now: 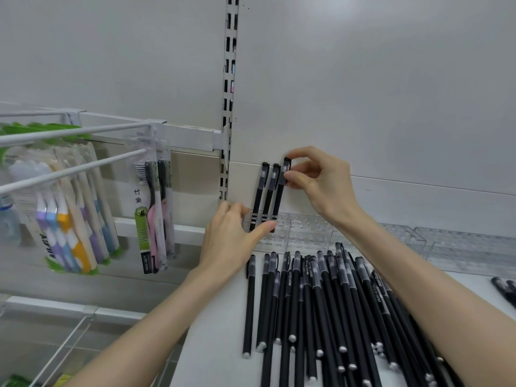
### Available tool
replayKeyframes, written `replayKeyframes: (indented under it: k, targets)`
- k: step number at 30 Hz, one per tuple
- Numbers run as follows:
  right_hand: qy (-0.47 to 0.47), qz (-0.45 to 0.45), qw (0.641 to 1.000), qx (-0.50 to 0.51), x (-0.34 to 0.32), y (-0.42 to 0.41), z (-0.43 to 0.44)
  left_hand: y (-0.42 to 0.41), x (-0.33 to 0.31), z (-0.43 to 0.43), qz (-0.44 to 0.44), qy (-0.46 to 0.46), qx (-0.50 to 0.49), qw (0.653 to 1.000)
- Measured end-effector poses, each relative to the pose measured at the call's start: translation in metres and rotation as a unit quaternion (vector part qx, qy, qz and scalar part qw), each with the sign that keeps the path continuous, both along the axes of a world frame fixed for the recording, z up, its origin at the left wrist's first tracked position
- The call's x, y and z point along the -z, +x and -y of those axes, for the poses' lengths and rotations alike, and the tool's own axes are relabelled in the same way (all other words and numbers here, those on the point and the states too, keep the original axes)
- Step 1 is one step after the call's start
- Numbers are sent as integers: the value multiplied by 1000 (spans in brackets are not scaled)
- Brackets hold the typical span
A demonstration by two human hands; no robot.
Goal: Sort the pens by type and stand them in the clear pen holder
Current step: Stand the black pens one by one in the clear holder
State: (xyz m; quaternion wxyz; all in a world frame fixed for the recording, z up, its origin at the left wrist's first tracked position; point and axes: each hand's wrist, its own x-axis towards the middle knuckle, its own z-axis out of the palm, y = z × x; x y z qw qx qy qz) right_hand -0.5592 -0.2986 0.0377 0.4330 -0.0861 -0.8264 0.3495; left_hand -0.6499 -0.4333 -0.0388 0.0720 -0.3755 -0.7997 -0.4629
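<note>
Three black pens stand side by side in the left end of the clear pen holder (307,230) on the white shelf. My right hand (318,185) pinches the cap of the rightmost standing pen (280,191) between thumb and fingers. The other two standing pens (262,194) lean just to its left. My left hand (231,236) grips the holder's left end, thumb across its front. Several loose black pens (321,303) lie in a heap on the shelf in front of the holder, partly under my right forearm.
More clear holders (446,244) sit to the right along the back wall. A few black pens (505,289) lie at the right edge. On the left, packaged toothbrushes (72,219) hang from white hooks (69,169). A slotted upright (230,93) runs up the back panel.
</note>
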Motion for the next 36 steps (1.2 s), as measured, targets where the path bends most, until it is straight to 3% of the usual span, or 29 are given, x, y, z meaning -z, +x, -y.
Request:
replayKeyframes:
  k: [10, 23, 28, 36]
  targets:
    - [11, 15, 1000, 10, 10, 2, 1, 3, -2, 2, -18, -17, -8, 1000]
    - [101, 26, 991, 85, 10, 17, 10, 9, -17, 12, -57, -85, -32, 994]
    - [135, 82, 981, 114, 9, 44, 20, 31, -28, 31, -82, -72, -43, 993]
    - [145, 174, 974, 35, 37, 99, 26, 97, -18, 57, -83, -182, -23, 979]
